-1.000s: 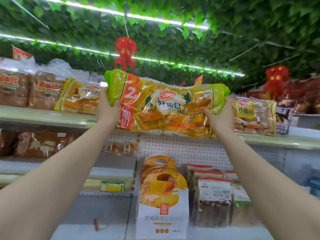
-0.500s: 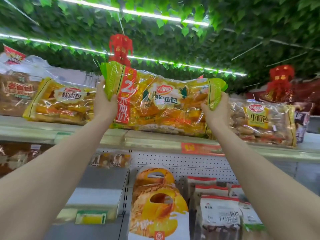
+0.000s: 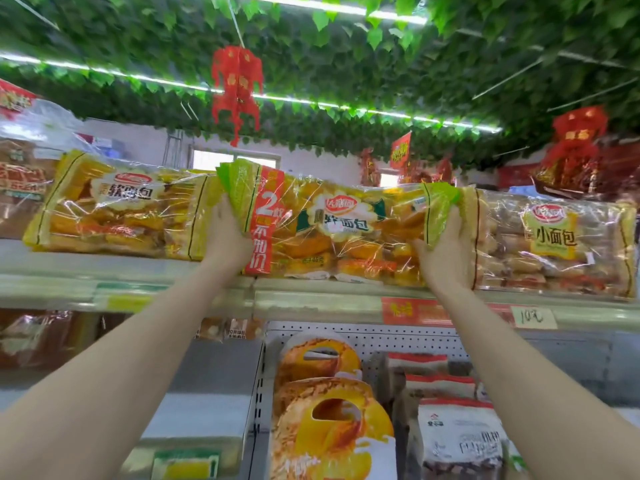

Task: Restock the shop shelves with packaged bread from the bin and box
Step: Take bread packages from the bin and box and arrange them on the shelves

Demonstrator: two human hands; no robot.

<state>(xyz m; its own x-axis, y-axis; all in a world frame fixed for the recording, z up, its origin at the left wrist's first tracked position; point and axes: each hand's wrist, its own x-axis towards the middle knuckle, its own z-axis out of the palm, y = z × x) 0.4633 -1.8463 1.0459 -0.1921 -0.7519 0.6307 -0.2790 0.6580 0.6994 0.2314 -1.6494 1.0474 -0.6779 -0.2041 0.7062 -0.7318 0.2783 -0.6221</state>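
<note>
gripping the bread pack (image 3: 339,230) by both ends, fingers curled round it, left hand (image 3: 228,233) and right hand (image 3: 446,251) likely square it onto the top shelf's (image 3: 311,301) front edge between neighbouring packs (image 3: 117,206).

Both arms are bare and reach up and forward. The left arm comes in from the lower left corner, the right arm from the lower right corner, and they draw closer to each other toward the wrists. Both look stretched out. The left hand (image 3: 230,237) grips the left end of a bread pack (image 3: 339,230), with the back of the hand toward the camera; most of its fingers are hidden behind the wrapper. The right hand (image 3: 446,252) grips the right end in a similar way. The two hands are at nearly the same height, well apart, and the wrists are in line with the forearms.
</note>
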